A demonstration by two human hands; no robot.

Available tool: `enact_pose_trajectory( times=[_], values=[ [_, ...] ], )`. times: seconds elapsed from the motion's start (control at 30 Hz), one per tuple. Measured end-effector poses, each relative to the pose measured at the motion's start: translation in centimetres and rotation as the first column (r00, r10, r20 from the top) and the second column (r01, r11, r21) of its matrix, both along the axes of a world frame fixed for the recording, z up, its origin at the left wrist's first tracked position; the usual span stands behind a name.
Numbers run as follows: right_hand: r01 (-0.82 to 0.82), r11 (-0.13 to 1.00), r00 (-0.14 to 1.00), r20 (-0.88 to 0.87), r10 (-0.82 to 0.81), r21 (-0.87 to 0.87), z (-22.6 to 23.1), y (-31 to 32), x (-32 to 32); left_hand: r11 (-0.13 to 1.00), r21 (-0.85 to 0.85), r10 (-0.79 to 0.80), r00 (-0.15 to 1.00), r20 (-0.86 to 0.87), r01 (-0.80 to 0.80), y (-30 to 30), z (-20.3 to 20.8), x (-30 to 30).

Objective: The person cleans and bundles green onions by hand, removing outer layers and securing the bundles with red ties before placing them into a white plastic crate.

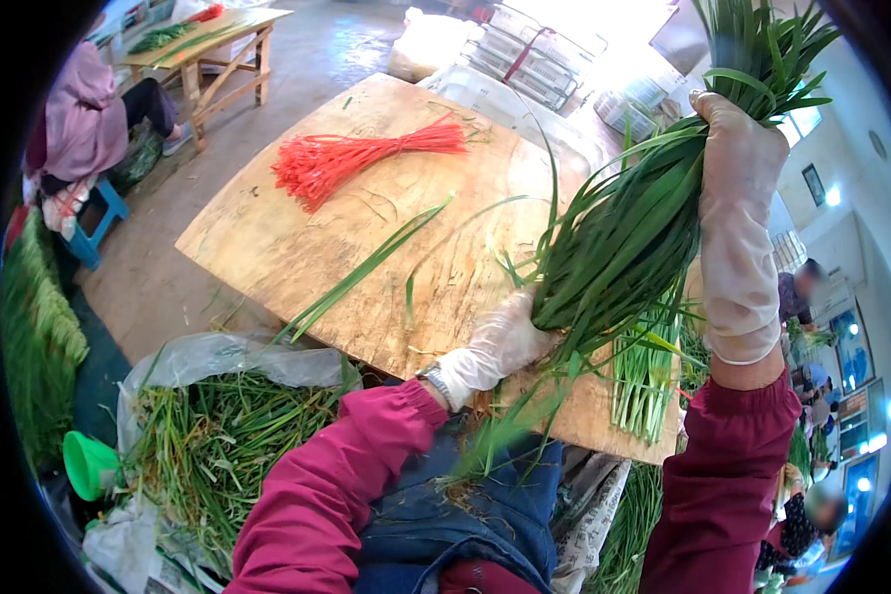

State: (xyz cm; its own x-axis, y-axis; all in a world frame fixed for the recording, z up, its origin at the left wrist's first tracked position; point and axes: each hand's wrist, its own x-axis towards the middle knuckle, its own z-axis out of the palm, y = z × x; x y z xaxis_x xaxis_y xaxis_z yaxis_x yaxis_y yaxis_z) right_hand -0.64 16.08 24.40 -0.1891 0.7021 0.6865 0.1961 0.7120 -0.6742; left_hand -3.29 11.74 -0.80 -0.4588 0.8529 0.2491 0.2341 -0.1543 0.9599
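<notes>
A thick bunch of green chives (624,233) slants over the right part of the wooden table (366,267). High at the right, my right hand (738,139), in a whitish glove, is closed round the upper part of the bunch. My left hand (495,346), gloved too, grips the lower end of the leaves near the table's front edge; its fingertips are partly hidden by them. A few loose leaves hang blurred below it. Another bundle of chives (643,386), pale stems toward me, lies on the table beneath the held bunch.
A bundle of red ties (366,156) lies at the table's far side, near loose leaves (366,267). At lower left, a plastic-lined container (218,356) holds leaf scraps, beside a green bucket (89,465). A person (84,129) sits at the far left; others work at right.
</notes>
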Motion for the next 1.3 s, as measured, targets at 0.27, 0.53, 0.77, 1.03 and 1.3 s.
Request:
enact_pose_trajectory(
  times=[0.27,0.53,0.77,1.03,1.3],
  values=[
    [-0.033,0.999,0.995,-0.099,0.032,-0.002,-0.3,2.8,1.3,0.968,-0.251,-0.010,0.991,-0.132,-0.024,-1.3,3.6,-0.7],
    [0.067,0.997,0.995,-0.077,-0.064,0.040,-0.6,4.9,1.7,0.949,-0.189,0.202,0.947,-0.249,-0.252,-2.9,2.8,-2.2],
    [0.084,0.996,0.994,-0.060,-0.086,-0.028,-1.0,2.4,1.9,0.993,0.056,-0.117,0.964,0.240,0.107,-0.5,2.1,0.4],
    [0.025,0.998,0.987,-0.157,-0.035,-0.063,0.1,2.2,2.6,0.912,-0.138,0.368,0.920,-0.137,-0.385,-0.3,-2.0,-3.5],
    [0.230,0.971,0.973,0.019,-0.232,0.064,1.7,5.6,4.3,0.973,0.145,0.193,0.979,-0.067,-0.182,-5.6,1.0,-3.8]
  ],
)
